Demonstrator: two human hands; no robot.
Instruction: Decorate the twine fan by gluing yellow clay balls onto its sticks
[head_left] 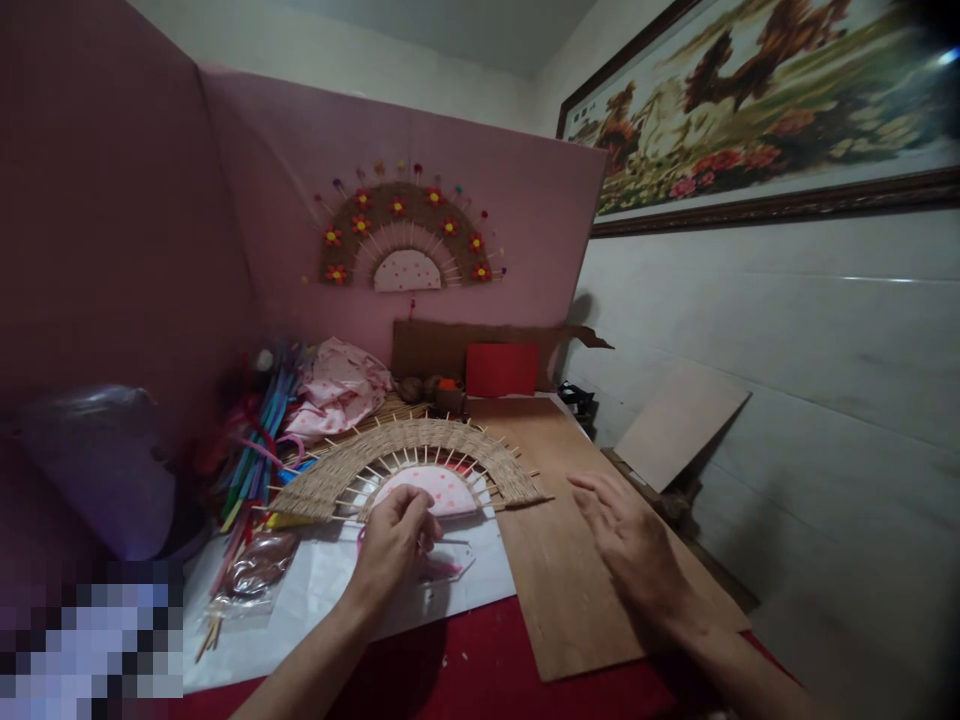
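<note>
One woven fan [427,433] lies on the desk [450,655], its right end over one board [577,590]. The left hand [401,522] curls at its centre, grip unclear; the right hand [628,545] hangs apart, fingers loosely extended. Handling seems the step; moving it calls for sparing its sticks [544,499]. Behind, one decorated fan [415,206] bears nine flowers [433,197].

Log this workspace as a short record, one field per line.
Left hand: fingers curled, in front of the pink-spotted centre of the woven fan; grip unclear
Right hand: open, over the wooden board
Woven fan edge: stick tips poking out
On pink panel: flower-decorated fan
Back left: crumpled spotted cloth; pipe cleaners
Back right: red card before brown cardboard
</note>
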